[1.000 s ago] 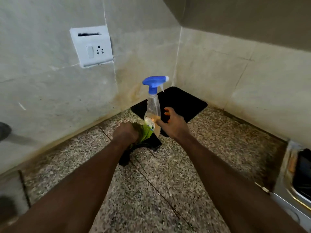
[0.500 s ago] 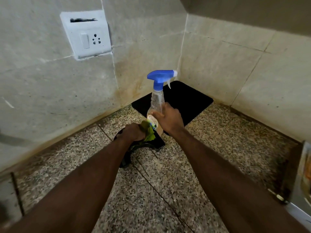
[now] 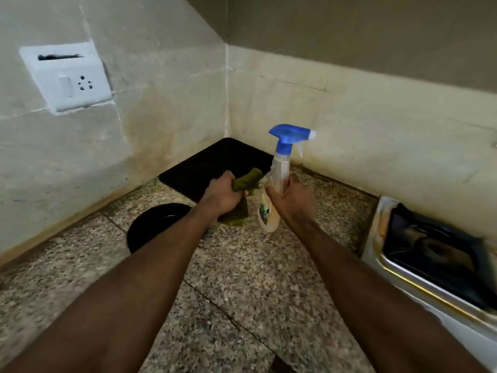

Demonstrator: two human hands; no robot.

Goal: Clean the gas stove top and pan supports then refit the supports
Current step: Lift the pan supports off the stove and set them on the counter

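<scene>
Bottle [image 3: 279, 170] fills right hand [image 3: 291, 201]; left hand [image 3: 223, 196] grips, seemingly, cloth [image 3: 247, 180].

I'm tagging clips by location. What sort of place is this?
Probably a home kitchen corner: a speckled stone countertop, a steel gas stove at its right edge, and a spray bottle gripped in the right hand.

— Any writing you can read here?
— None. The spray bottle [image 3: 279, 170] has a small coloured label [image 3: 265, 212] low on its side, too blurred to read.
— The socket plate [image 3: 67, 79]?
— Plain white, nothing legible.
</scene>
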